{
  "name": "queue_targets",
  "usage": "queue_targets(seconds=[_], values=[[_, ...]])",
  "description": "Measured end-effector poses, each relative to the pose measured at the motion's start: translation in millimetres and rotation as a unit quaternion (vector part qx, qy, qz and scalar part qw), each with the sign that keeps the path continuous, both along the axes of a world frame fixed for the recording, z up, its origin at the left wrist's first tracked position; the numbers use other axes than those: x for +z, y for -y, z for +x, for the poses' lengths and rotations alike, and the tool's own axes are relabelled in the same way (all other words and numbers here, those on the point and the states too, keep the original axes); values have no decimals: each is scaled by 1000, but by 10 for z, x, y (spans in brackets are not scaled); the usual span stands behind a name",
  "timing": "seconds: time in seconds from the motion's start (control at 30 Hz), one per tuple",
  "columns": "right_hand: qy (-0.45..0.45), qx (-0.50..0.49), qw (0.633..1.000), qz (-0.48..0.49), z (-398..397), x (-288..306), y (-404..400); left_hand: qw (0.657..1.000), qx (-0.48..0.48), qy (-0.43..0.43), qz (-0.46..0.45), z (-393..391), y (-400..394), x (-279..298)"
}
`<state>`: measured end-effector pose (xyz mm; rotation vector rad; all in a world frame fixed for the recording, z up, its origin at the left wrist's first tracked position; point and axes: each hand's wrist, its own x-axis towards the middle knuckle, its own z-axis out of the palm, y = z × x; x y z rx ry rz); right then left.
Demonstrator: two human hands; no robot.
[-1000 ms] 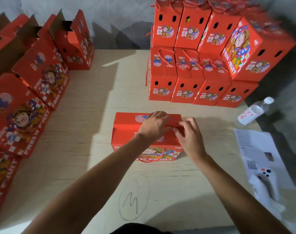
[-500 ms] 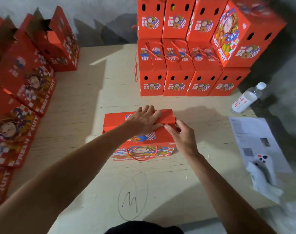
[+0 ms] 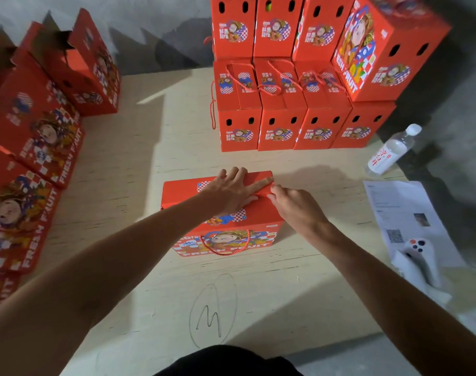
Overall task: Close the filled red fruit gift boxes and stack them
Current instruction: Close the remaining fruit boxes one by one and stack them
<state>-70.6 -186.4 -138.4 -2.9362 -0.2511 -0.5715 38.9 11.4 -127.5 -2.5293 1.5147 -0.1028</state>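
The left hand (image 3: 228,195) is pressing flat, fingers straight, on the box (image 3: 220,213) lying crosswise, while the right hand (image 3: 293,206) is pinching its right-end flap.

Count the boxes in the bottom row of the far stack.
4, side by side: leftmost box, second box, third box, rightmost box beneath a tilted box. More may hide behind.

Box (image 3: 220,213) mid-table (image 3: 155,164) (stack (image 3: 299,104) behind, bottle (image 3: 391,151) to the right)

A packing workroom: stacked red gift boxes (image 3: 280,104) on a plywood table (image 3: 155,164).
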Motion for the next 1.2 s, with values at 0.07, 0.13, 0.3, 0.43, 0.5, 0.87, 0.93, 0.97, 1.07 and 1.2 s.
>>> queue_targets(seconds=[0.07, 0.13, 0.3, 0.43, 0.5, 0.87, 0.93, 0.97, 1.07, 1.2], values=[[-3, 21, 999, -45, -14, 55, 7, 1000, 0, 7, -2, 19, 20, 3], [-12, 35, 998, -57, -27, 111, 25, 1000, -12, -17, -1, 46, -17, 34], [-68, 42, 997, -25, -14, 183, 56, 993, 92, -43, -52, -12, -446, 86], [-107, 41, 992, 43, 2, 284, 75, 985, 35, 8, -168, -480, -208, 113], [-141, 51, 988, 37, 24, 340, 76, 988, 27, -11, -155, -739, -4, 102], [-168, 18, 985, -21, 17, 353, 40, 937, 285, -96, -180, -1082, 490, 108], [-164, 29, 984, -66, 51, 416, 34, 926, 299, -114, -198, -1094, 496, 97], [-162, 30, 981, -99, 70, 449, 26, 923, 304, -115, -205, -1111, 497, 73], [-166, 19, 967, -195, 110, 505, -45, 918, 319, -102, -214, -1147, 508, 1], [-207, 17, 957, -203, 150, 447, -147, 917, 326, -105, -206, -1193, 521, -42]])
